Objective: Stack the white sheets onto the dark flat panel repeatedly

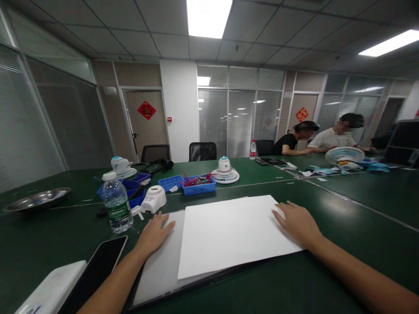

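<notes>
A large white sheet (pixel 229 235) lies a little askew on a pale translucent board with a dark edge (pixel 157 274), which rests on the green table. My left hand (pixel 156 233) lies on the board's upper left part, fingers apart, left of the sheet. At the sheet's right edge, my right hand (pixel 297 221) rests with its fingers spread over the paper. Neither hand grips anything.
A water bottle (pixel 117 205), a phone (pixel 98 270) and a white box (pixel 52 290) stand left. Beyond are a white fan housing (pixel 154 199), blue trays (pixel 199 187), a fan part (pixel 225 172) and a metal dish (pixel 37 199). Two people (pixel 337 137) sit at the far right.
</notes>
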`<action>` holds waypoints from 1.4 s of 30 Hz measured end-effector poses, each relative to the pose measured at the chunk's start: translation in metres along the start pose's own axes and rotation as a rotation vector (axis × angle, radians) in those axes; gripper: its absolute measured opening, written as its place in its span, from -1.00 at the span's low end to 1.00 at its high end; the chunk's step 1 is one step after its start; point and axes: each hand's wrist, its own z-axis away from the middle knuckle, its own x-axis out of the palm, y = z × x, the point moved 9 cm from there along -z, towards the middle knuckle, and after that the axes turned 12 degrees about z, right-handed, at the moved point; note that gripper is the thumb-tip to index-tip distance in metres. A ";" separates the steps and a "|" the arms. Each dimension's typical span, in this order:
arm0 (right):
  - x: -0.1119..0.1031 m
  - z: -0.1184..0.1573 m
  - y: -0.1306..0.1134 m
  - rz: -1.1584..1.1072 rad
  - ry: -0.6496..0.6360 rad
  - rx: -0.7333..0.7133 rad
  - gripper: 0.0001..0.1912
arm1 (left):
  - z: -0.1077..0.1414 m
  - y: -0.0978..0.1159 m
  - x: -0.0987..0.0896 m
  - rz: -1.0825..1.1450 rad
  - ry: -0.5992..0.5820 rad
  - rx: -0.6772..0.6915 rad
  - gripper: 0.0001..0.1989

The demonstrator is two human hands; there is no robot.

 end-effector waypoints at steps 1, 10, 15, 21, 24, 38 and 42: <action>0.010 -0.003 0.017 0.019 -0.056 0.060 -0.39 | 0.000 0.000 0.000 0.002 0.005 0.000 -0.24; 0.024 0.004 -0.006 -0.098 -0.153 -0.021 -0.27 | 0.003 0.001 -0.005 -0.006 0.010 0.009 -0.24; 0.034 0.006 -0.024 -0.188 -0.206 -0.118 -0.19 | 0.002 -0.001 -0.008 -0.022 0.061 0.009 -0.32; 0.045 0.001 -0.021 -0.240 -0.265 -0.156 -0.21 | 0.001 -0.004 -0.008 -0.014 0.063 0.001 -0.31; 0.044 0.003 -0.023 -0.251 -0.288 -0.181 -0.17 | 0.001 -0.005 -0.007 -0.019 0.059 0.006 -0.33; 0.032 0.010 -0.032 -0.324 -0.298 -0.270 -0.14 | -0.005 -0.009 -0.005 -0.051 0.073 0.029 -0.38; 0.032 0.010 -0.034 -0.336 -0.293 -0.278 -0.15 | -0.005 -0.005 0.000 -0.068 0.064 0.074 -0.36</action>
